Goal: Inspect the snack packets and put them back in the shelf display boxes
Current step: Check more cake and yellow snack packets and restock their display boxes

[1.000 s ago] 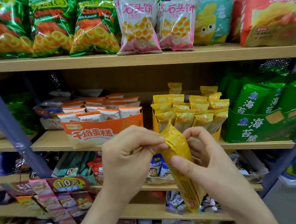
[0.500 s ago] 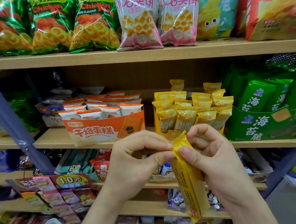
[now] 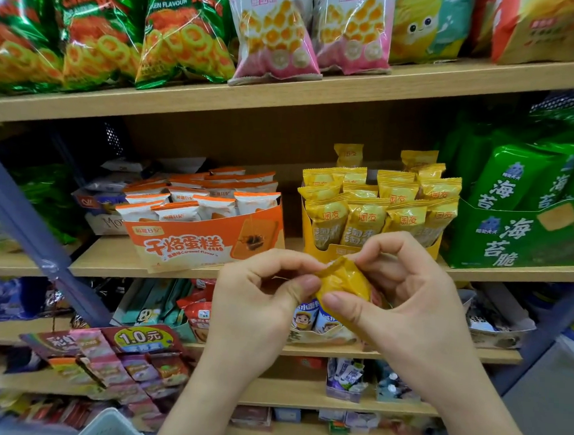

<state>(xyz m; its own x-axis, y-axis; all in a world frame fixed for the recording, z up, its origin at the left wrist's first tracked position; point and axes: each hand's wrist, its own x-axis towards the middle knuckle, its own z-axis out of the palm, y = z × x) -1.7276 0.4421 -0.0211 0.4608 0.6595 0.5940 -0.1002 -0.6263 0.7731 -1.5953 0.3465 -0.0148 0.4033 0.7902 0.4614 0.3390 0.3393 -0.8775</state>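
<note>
Now left hand (image 3: 258, 302) and right hand (image 3: 404, 300) pinch the yellow packet (image 3: 345, 282), newly tipped up between fingers (image 3: 339, 305); inspection likely continues.

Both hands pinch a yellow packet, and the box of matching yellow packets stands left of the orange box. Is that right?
Not quite. The head view shows the yellow box right of the orange box, between it and the green box. The left hand and right hand do both pinch the yellow packet.

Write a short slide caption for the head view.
Left hand and right hand pinch a yellow snack packet in front of the yellow display box.
</note>
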